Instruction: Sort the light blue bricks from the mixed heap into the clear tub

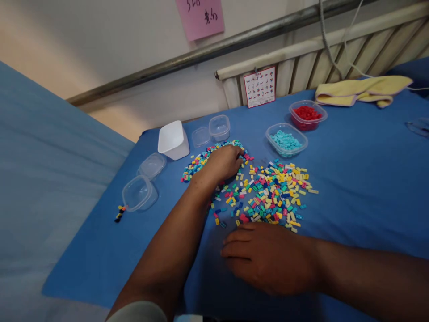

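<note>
Small multicoloured building bricks (pixel 268 192) lie loose on the blue cloth, in a broad scatter on the right. A tighter heap of the same bricks (pixel 197 166) is at the upper left. Over the right side of that heap is my left hand (pixel 225 162), palm down, fingers bent and thumb apart; its palm side is hidden, and no brick shows in its grasp. My right hand (pixel 268 255) rests palm down on the cloth at the scatter's near edge, fingers loosely stretched out, their tips near the closest bricks.
Behind the bricks stand tubs of light-blue bricks (pixel 286 141) and red bricks (pixel 307 114). At left are a white bin (pixel 173 139), clear tubs (pixel 137 193) and lids (pixel 152 165). A picture card (pixel 260 86) hangs from the radiator (pixel 284 76); a yellow towel (pixel 362 91) lies right.
</note>
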### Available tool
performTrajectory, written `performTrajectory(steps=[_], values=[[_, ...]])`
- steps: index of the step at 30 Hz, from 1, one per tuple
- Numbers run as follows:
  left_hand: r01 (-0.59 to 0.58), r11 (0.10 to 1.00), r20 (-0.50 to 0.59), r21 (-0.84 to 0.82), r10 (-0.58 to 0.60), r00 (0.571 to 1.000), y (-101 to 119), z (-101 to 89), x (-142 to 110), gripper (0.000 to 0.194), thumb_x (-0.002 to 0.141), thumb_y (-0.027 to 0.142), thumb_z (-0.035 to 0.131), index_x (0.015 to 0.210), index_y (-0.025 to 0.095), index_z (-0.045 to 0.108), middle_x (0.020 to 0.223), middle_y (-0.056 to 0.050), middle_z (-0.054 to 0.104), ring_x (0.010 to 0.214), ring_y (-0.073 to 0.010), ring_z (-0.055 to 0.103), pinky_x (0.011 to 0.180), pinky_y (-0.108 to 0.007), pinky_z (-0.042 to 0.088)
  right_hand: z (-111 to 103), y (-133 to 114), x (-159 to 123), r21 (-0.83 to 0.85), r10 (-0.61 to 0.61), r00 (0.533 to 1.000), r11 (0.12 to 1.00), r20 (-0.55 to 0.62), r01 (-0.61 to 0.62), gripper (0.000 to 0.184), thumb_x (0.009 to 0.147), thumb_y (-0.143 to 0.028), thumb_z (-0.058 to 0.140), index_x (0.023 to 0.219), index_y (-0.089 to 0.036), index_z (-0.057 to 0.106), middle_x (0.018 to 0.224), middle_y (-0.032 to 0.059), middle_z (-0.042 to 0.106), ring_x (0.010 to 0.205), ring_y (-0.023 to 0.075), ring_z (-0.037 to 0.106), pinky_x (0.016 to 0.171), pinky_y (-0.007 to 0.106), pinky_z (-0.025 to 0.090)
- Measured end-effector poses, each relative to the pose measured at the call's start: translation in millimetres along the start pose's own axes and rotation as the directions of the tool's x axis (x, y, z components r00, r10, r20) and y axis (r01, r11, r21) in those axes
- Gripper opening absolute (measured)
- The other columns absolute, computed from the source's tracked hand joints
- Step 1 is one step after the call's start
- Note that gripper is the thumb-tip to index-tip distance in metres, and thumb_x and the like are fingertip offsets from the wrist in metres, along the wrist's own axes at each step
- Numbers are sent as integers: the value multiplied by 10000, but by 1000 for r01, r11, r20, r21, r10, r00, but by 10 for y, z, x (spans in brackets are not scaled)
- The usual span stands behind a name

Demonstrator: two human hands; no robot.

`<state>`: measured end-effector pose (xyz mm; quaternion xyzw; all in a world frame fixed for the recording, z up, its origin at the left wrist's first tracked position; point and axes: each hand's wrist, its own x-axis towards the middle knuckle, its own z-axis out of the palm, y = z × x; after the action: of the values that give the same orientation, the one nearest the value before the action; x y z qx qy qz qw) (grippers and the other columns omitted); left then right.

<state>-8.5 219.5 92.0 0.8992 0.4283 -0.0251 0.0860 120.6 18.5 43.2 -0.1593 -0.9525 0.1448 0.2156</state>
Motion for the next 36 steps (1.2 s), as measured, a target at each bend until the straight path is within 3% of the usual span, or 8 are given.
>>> performTrajectory(steps=[5, 13, 19, 26, 31, 36], values=[[17, 997, 2, -80, -17, 1000, -2, -13, -22, 268, 964, 178, 631, 1194, 192, 767, 1127, -90, 775, 900, -245, 676, 854, -380, 505, 14, -3, -8, 3, 11, 1000, 1000, -2, -11, 193, 1093, -244, 590, 1136, -207, 776, 1310, 61, 777, 1270, 229, 642, 1042, 399, 494], [-104, 992, -23, -72, 103, 994, -59, 17, -19, 206, 953, 166, 639, 1145, 198, 706, 1175, -93, 745, 987, -256, 665, 883, -380, 510, 41, -2, -19, 19, 22, 1000, 1000, -7, -21, 196, 1083, -239, 604, 1163, -214, 781, 1329, 78, 775, 1291, 235, 637, 1071, 419, 491], [-218, 976, -26, 1, 218, 976, -31, 84, 32, 165, 1018, 178, 563, 1011, 188, 728, 1083, -91, 748, 1006, -263, 678, 905, -382, 506, 47, 1, -22, 28, 17, 1000, 999, -6, -16, 195, 1067, -239, 623, 1174, -216, 785, 1334, 81, 773, 1292, 238, 635, 1050, 419, 503], [-191, 980, -67, -64, 187, 980, -53, 57, 15, 162, 974, 145, 598, 1071, 193, 718, 1117, -80, 764, 995, -247, 689, 891, -361, 519, 52, 8, -22, 27, 16, 1000, 999, 2, -16, 202, 1078, -251, 607, 1176, -219, 781, 1345, 82, 770, 1308, 241, 631, 1054, 410, 495], [-116, 981, -153, -157, 92, 984, -179, 28, 6, 300, 1005, 168, 590, 1258, 184, 751, 1204, -88, 780, 1057, -243, 712, 1018, -381, 544, 37, 9, -23, 17, 4, 1000, 1000, 9, -4, 212, 1077, -262, 617, 1200, -208, 782, 1367, 91, 762, 1310, 242, 628, 1061, 418, 500], [-99, 976, -152, -194, 70, 986, -234, 47, 31, 307, 1031, 171, 589, 1260, 208, 790, 1282, -93, 779, 1130, -245, 721, 1102, -426, 544, 34, 9, -23, 17, -2, 1000, 1000, -9, 2, 209, 1074, -242, 612, 1181, -201, 787, 1361, 90, 767, 1294, 241, 635, 1048, 418, 506]])
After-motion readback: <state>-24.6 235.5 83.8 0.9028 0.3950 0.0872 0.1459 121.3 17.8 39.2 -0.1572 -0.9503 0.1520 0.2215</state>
